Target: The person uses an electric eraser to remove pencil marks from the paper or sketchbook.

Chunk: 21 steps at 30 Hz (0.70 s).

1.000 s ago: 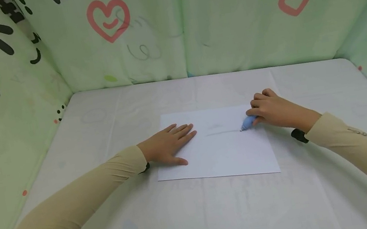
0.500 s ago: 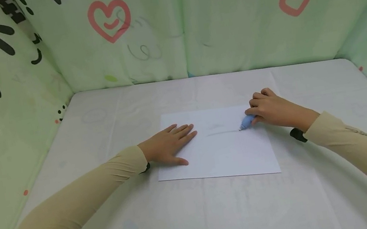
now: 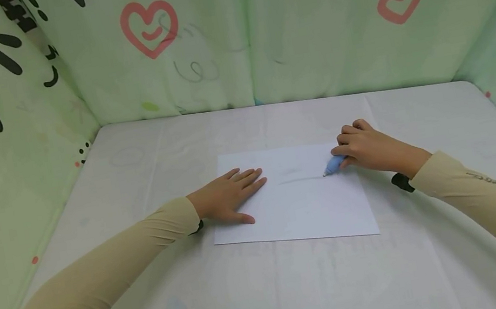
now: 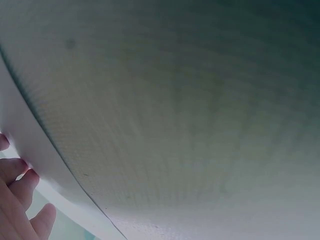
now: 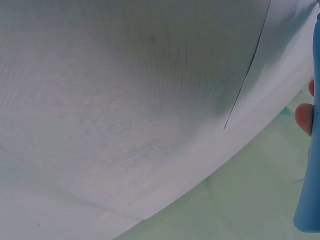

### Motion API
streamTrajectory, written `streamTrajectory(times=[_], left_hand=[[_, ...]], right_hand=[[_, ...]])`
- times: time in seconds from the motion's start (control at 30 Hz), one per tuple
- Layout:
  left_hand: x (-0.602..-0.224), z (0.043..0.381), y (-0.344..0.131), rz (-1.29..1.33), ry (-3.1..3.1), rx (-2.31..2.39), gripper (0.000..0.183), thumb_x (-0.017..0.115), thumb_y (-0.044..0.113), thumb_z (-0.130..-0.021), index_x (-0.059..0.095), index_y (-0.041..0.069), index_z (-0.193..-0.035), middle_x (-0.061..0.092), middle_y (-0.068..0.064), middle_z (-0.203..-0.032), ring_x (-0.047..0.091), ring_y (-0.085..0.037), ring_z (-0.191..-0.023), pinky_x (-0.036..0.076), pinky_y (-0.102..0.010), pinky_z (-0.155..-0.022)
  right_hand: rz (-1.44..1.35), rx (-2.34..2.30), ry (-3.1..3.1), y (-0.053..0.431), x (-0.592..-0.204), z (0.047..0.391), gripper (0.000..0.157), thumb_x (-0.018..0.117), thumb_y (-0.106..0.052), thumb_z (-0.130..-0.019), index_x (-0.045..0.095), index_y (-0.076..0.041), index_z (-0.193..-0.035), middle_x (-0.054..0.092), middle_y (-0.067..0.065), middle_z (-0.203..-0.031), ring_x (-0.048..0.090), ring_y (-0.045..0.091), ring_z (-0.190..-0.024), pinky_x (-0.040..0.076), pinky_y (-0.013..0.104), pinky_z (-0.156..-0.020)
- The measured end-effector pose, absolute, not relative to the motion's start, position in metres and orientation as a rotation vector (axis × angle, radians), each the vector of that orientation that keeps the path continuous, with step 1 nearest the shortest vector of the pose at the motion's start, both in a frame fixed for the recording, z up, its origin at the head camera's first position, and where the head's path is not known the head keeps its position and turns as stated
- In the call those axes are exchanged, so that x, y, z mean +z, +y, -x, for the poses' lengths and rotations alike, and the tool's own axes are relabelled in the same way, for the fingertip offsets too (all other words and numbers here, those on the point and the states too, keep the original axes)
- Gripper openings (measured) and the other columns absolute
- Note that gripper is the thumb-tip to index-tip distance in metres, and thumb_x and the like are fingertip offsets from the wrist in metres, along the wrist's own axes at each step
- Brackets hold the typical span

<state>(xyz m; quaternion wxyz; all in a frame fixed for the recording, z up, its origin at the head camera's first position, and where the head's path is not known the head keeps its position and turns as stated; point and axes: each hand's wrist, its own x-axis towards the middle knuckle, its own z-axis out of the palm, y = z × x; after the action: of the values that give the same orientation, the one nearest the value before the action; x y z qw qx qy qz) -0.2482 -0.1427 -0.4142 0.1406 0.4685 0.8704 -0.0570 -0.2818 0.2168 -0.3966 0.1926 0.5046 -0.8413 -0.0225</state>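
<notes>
A white sheet of paper (image 3: 302, 211) lies on the table in the head view, with a faint grey horizontal line across it. My left hand (image 3: 230, 195) rests on the paper's left side, fingers spread; part of this hand (image 4: 20, 200) shows at the left wrist view's lower left. Over the paper's right edge, my right hand (image 3: 365, 148) grips a thick blue pen (image 3: 334, 164), tip down at the line's right end. Along the right border of the right wrist view runs the pen's smooth blue barrel (image 5: 310, 185), with fingertips (image 5: 303, 119) beside it. The palm side is hidden.
A pale cloth covers the table (image 3: 204, 304). Green fabric walls (image 3: 306, 30) with red hearts and black lettering stand at the back and both sides. Dark wrist devices (image 3: 402, 182) show below the sleeves.
Over the last second the right hand and the pen tip have shifted very slightly left. My left hand and the paper stay in place.
</notes>
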Motion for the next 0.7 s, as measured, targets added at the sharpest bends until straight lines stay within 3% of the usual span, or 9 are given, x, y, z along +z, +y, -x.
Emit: streamTrajectory(times=[0.7], left_hand=[[-0.4134,0.2479,-0.1436,-1.352,2.506,-0.144,0.09,0.043,0.064,-0.089,0.007,0.012,-0.153,0.007,-0.009,-0.16,0.01,-0.024,-0.148,0.009,-0.044,-0.12]], right_hand=[[-1.407,-0.104,-2.393,0.2138,-0.3944,0.2813,0.03,0.083,-0.025,-0.063,0.07,-0.011,-0.087,0.057,0.005,-0.075,0.045,0.02,-0.076,0.038,0.043,-0.075]])
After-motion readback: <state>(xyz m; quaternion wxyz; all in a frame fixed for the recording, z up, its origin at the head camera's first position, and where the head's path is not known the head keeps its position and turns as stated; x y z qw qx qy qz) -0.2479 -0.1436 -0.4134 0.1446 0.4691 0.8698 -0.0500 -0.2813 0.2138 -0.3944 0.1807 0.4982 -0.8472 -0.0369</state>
